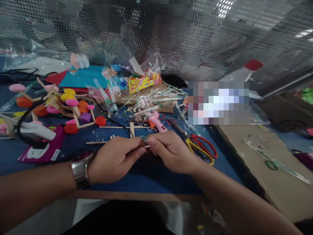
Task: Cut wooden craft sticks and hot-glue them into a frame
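My left hand [114,160], with a metal watch [80,169] on the wrist, and my right hand [171,151] meet over the blue table mat [137,182]. Both pinch a thin wooden stick [146,146] between thumb and fingers; only a short piece shows between them. More loose sticks [132,129] lie on the mat just behind my hands. A pink glue gun [156,120] rests behind them, and red and yellow scissors [202,148] lie right of my right hand.
A stick frame with coloured foam balls [66,104] sits at the left. A purple packet [41,148], plastic bags of sticks [151,98], a yellow pack [140,83] and teal paper [83,76] crowd the back. Cardboard [269,163] lies right, a perforated screen [195,39] behind.
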Demonstrator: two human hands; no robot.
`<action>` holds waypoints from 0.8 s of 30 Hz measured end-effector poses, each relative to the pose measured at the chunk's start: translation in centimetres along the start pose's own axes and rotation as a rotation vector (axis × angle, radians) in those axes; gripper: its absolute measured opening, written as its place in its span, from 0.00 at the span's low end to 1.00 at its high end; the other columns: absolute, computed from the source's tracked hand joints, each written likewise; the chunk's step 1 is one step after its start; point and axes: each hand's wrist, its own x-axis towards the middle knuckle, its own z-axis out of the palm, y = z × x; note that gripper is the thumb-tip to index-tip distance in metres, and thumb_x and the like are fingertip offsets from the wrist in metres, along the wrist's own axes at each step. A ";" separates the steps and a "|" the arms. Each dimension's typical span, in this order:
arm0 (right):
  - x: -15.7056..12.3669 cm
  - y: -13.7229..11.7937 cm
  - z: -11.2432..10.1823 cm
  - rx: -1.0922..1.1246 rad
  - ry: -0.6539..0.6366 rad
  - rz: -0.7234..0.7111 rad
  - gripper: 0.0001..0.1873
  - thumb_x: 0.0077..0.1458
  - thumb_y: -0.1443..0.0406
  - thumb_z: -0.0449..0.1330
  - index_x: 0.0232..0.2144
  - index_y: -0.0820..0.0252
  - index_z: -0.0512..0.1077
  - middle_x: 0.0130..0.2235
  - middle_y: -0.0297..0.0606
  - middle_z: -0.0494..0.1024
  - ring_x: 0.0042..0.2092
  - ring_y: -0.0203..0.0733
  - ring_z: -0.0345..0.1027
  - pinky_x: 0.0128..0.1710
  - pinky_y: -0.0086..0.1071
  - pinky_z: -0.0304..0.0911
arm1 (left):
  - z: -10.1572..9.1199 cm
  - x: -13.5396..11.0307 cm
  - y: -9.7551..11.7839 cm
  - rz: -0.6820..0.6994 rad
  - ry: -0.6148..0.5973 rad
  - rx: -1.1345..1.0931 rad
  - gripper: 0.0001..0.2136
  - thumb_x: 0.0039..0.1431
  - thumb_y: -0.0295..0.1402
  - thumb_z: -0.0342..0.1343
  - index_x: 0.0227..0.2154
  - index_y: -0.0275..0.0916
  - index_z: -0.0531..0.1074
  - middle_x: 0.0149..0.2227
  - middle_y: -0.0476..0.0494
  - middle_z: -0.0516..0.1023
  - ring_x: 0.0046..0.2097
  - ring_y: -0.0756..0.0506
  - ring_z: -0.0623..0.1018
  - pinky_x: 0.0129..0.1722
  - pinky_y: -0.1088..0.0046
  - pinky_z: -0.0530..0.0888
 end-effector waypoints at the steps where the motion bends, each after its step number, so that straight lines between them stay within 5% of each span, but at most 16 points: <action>1: -0.1 -0.1 -0.2 0.007 -0.006 0.001 0.28 0.71 0.50 0.44 0.21 0.58 0.60 0.21 0.28 0.62 0.24 0.31 0.54 0.25 0.27 0.50 | 0.0 0.0 0.0 -0.003 -0.016 -0.016 0.14 0.71 0.34 0.46 0.30 0.38 0.71 0.25 0.53 0.75 0.25 0.52 0.71 0.27 0.75 0.61; 4: -0.6 -0.8 -1.8 -0.131 -0.036 0.055 0.27 0.72 0.52 0.41 0.24 0.58 0.64 0.24 0.30 0.67 0.26 0.33 0.59 0.28 0.28 0.54 | 0.0 -0.1 0.0 -0.021 -0.004 -0.054 0.12 0.71 0.33 0.47 0.32 0.38 0.72 0.25 0.54 0.74 0.25 0.53 0.71 0.27 0.76 0.62; 7: -2.2 -0.7 -4.9 -0.521 -0.099 0.249 0.16 0.69 0.56 0.48 0.36 0.56 0.71 0.33 0.36 0.77 0.33 0.40 0.69 0.34 0.32 0.58 | -0.2 -0.1 0.0 -0.025 0.068 -0.100 0.10 0.71 0.31 0.48 0.37 0.40 0.73 0.26 0.56 0.76 0.25 0.55 0.71 0.27 0.79 0.63; 12: -7.4 2.4 -9.1 -0.914 0.035 0.472 0.20 0.64 0.58 0.47 0.48 0.62 0.73 0.44 0.54 0.81 0.42 0.60 0.76 0.40 0.47 0.67 | -0.5 -0.3 -0.2 -0.062 0.114 -0.108 0.11 0.71 0.33 0.47 0.37 0.39 0.74 0.25 0.55 0.74 0.25 0.54 0.71 0.26 0.78 0.64; 18: -10.6 5.5 -8.7 -0.789 0.081 0.509 0.24 0.59 0.57 0.53 0.56 0.60 0.68 0.43 0.50 0.81 0.41 0.56 0.78 0.40 0.46 0.71 | -0.6 -0.4 -0.4 -0.077 0.118 -0.135 0.11 0.71 0.34 0.48 0.37 0.39 0.74 0.24 0.54 0.72 0.24 0.53 0.69 0.25 0.77 0.63; 24: -11.5 3.0 -9.8 -0.435 0.155 0.667 0.31 0.56 0.49 0.57 0.57 0.60 0.67 0.30 0.40 0.77 0.26 0.45 0.71 0.25 0.36 0.69 | -0.6 -0.4 -0.6 -0.113 0.173 -0.207 0.11 0.71 0.34 0.46 0.33 0.39 0.70 0.25 0.54 0.69 0.26 0.53 0.67 0.27 0.77 0.64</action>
